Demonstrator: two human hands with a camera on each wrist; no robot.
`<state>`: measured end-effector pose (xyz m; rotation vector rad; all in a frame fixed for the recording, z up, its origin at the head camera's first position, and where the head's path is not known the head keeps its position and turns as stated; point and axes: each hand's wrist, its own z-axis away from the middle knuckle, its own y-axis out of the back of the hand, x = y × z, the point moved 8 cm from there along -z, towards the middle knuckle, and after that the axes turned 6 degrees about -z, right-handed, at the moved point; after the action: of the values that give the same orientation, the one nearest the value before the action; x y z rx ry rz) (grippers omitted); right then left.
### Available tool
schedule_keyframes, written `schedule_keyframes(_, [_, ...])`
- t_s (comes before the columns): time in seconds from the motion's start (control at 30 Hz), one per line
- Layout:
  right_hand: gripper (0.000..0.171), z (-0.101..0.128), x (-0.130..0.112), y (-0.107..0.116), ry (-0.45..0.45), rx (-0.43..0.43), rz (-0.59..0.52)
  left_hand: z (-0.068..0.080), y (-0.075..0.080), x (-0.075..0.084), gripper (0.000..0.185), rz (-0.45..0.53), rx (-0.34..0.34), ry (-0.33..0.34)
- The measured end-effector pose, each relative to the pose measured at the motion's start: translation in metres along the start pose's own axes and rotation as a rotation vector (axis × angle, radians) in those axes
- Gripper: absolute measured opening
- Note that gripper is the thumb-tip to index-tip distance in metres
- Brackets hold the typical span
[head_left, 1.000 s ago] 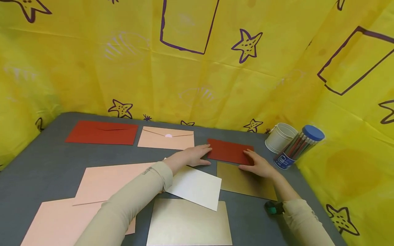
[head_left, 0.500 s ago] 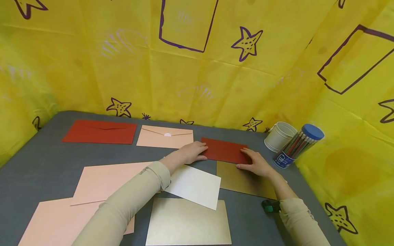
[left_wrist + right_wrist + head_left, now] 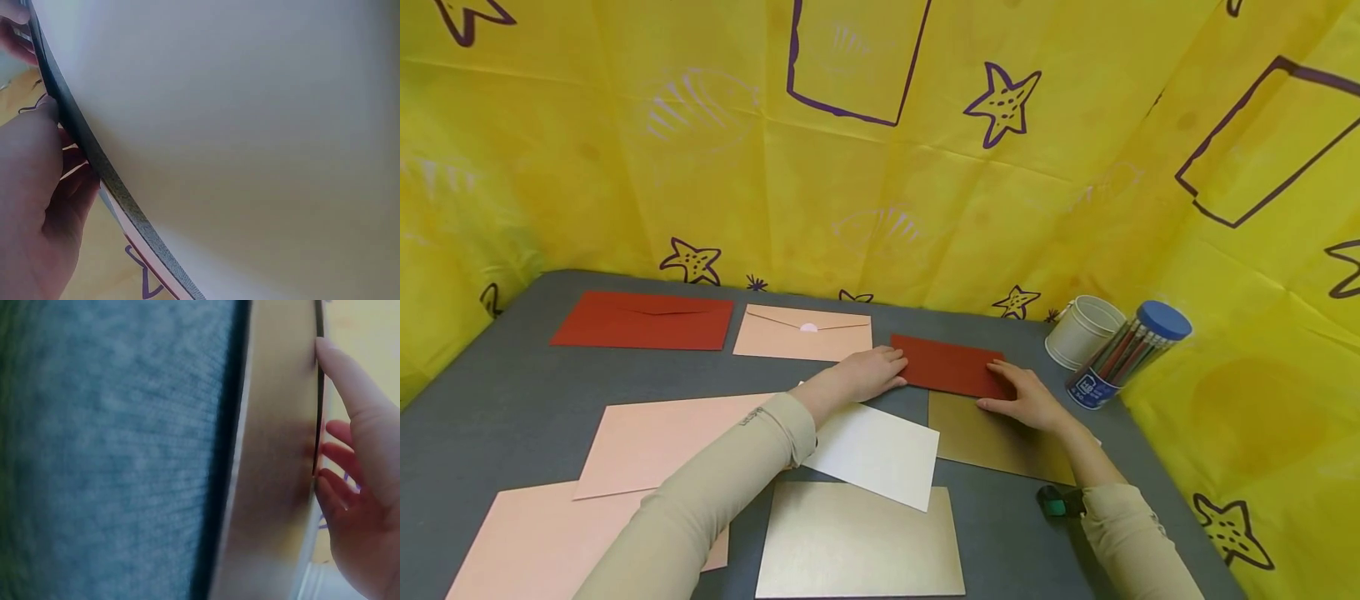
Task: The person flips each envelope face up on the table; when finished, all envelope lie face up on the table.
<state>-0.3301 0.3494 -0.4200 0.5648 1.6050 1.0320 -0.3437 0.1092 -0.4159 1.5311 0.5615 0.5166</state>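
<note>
A small red envelope lies flat at the far side of the table, between the two hands. My left hand reaches to its left edge, fingertips touching there. At its right end my right hand rests its fingertips, with the thumb apart over the gold envelope just in front. Both hands have extended or relaxed fingers. Under my left wrist lies a white envelope, partly covered by the forearm. In the right wrist view the gold envelope fills the middle, beside the right hand.
A larger red envelope and a pink envelope with a round seal lie along the back. Pink envelopes and a champagne one lie in front. A white pail and a pencil tub stand right, by the yellow curtain.
The small red envelope has slid slightly left, toward the pink sealed one, with both hands moving along. In the last half second almost nothing moves.
</note>
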Motion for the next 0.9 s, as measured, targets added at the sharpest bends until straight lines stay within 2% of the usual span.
schedule_keyframes(0.2, [0.075,0.003,0.001,0.003,-0.013,0.018,-0.022,-0.002,-0.002,0.000,0.047,0.001,-0.010,0.020])
schedule_keyframes(0.4, [0.060,0.008,-0.003,0.006,0.047,0.033,-0.026,-0.003,0.008,0.001,0.037,0.032,0.077,-0.009])
schedule_keyframes(0.5, [0.051,0.009,-0.007,0.011,0.068,0.076,-0.039,-0.003,0.013,-0.004,0.031,0.079,0.113,0.008])
schedule_keyframes(0.57, [0.045,0.008,-0.007,0.015,0.051,0.122,-0.050,-0.002,0.017,-0.008,0.028,0.125,0.137,0.030])
schedule_keyframes(0.67, [0.034,0.008,-0.004,0.022,0.010,0.191,-0.110,0.000,0.022,-0.013,0.030,0.175,0.163,0.060])
schedule_keyframes(0.77, [0.027,0.007,0.000,0.028,-0.024,0.236,-0.238,0.003,0.030,-0.017,0.033,0.242,0.215,0.093])
schedule_keyframes(0.9, [0.031,0.005,0.005,0.034,-0.086,0.284,-0.352,0.006,0.040,-0.026,0.034,0.347,0.293,0.164])
